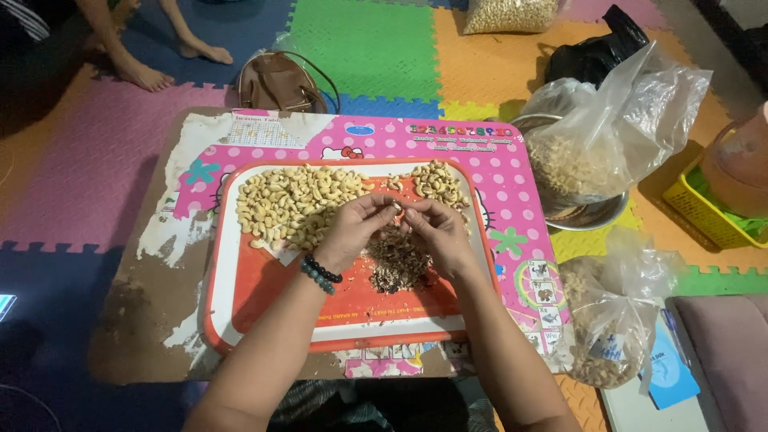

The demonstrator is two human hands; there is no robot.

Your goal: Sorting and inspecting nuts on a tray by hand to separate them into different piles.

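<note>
You hold one small cashew nut between the fingertips of both hands. Your left hand pinches it from one side, fingers bent in tight. Your right hand pinches it from the other side, and the fingertips of the two hands touch. The nut is so small that you cannot see much of it. It sits in the air just above the red tray, near the middle of the tray.

Right under your hands, on the tray, lies a dark heap of brown skins. At the far left part of the tray is a big pile of pale peeled cashews. At the far right corner of the tray is a smaller pile of cashews. A string of dark and green beads goes around your left wrist, above the tray.

The tray rests on a low pink table with white dots and a worn, peeling top. To the right of the tray, off the table, a metal bowl holds a clear plastic bag of nuts. Nearer to you, right of the tray, is another clear bag of nuts. A yellow basket stands farther right.

Beyond the tray, past the table, a brown handbag lies on bright foam floor mats. Far left of it you see another person's bare feet
</note>
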